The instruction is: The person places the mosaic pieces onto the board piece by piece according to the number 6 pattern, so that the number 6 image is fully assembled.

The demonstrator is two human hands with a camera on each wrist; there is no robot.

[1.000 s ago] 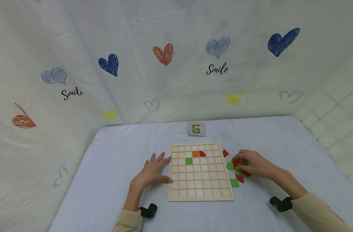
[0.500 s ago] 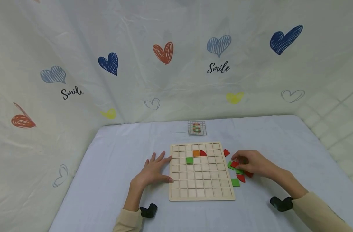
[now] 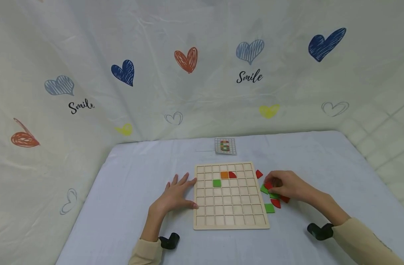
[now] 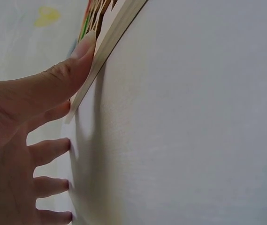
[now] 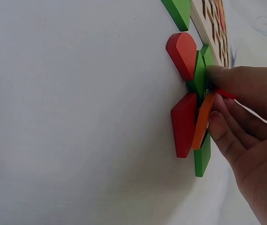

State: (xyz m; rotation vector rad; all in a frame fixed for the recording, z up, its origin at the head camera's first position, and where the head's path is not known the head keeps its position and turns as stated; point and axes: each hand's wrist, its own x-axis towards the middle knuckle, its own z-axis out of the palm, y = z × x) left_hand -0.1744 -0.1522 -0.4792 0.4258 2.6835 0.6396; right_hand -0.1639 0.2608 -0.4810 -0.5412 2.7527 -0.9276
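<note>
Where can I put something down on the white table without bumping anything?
Bare white table lies left of the left hand, right of the right hand, and on the near side of the board between the sleeves. It's crowded by the board's right edge: red and green pieces bunch at the right hand.

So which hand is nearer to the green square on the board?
Left. The left hand touches the left edge of the board, left of the green square; the right hand is beyond the board's right edge, at the loose pieces.
</note>
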